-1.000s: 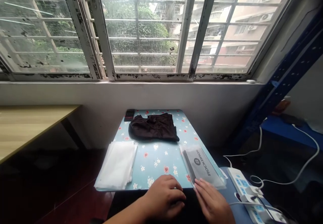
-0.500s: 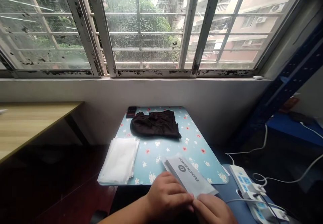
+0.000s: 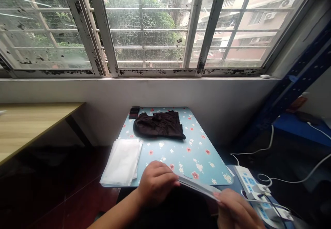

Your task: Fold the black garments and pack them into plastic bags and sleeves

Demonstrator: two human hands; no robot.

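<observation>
Between my two hands I hold a flat frosted plastic bag (image 3: pixel 198 185), now seen nearly edge-on at the front edge of the small flowered table (image 3: pixel 176 156). My left hand (image 3: pixel 157 180) is closed on its left end. The fingers of my right hand (image 3: pixel 236 208) pinch its right end. Further back on the table lies a folded black cloth item (image 3: pixel 159 125). A stack of translucent white plastic bags (image 3: pixel 121 162) rests on the table's left side, near my left hand. The bag's printed face is turned from view.
At the table's back left corner is a small dark object (image 3: pixel 134 112), blurred out. To the right, a white power strip (image 3: pixel 250 184) with plugs and cables lies on a blue surface. A wooden desk (image 3: pixel 31 125) stands left, and a window wall (image 3: pixel 155 91) behind.
The bag has tilted from showing its printed logo face to nearly edge-on. My hands have moved apart, the left one left and up, the right one to the right, each on an end.
</observation>
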